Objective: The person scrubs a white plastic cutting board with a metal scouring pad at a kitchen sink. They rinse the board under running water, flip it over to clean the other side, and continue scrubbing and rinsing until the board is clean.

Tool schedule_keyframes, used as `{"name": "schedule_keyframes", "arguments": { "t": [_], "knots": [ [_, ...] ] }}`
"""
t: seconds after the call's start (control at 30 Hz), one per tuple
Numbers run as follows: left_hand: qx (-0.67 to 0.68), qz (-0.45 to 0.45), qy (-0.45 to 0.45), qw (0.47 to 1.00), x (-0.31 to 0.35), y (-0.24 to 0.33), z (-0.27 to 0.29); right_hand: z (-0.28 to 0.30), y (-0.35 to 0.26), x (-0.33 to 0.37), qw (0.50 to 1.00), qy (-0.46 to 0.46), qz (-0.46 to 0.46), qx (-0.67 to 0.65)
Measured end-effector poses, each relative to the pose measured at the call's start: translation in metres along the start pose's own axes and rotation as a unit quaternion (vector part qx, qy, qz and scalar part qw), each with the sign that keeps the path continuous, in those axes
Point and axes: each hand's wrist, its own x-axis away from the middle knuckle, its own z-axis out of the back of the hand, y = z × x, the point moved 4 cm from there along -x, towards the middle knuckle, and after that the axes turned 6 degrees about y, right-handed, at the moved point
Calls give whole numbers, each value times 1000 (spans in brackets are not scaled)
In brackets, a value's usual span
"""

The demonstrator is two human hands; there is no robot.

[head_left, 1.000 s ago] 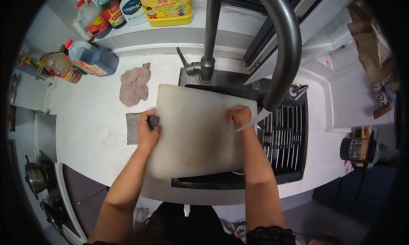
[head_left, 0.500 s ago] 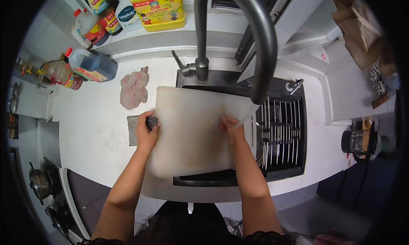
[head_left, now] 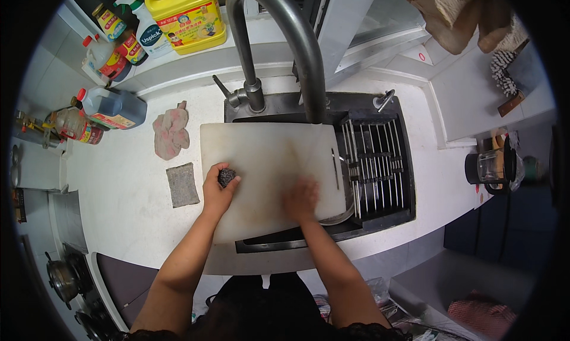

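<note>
Fingers curl round scourer on cutting board.

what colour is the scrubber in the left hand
Dark grey, a metallic scrubber, seen in the head view.

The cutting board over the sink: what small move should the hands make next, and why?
Probably bring the steel scourer, held in the left hand, across to the brownish stains in the middle of the cutting board. The right hand lies flat on the board, steadying it over the sink.
</note>
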Motion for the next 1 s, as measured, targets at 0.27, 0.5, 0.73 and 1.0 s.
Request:
{"name": "schedule_keyframes", "arguments": {
  "t": [0.27,0.5,0.73,1.0],
  "knots": [
    [39,18,-16,999,9,1,-17,-24,-39,38,998,-57,3,-16],
    [132,186,-226,947,56,3,-77,87,-77,50,775,-121,-155,-600],
    [263,326,-299,857,86,16,-108,68,-16,47,700,-140,-244,-656],
    [233,262,-160,923,24,-23,-65,122,104,-2,654,156,-327,-665]
  ]
}}
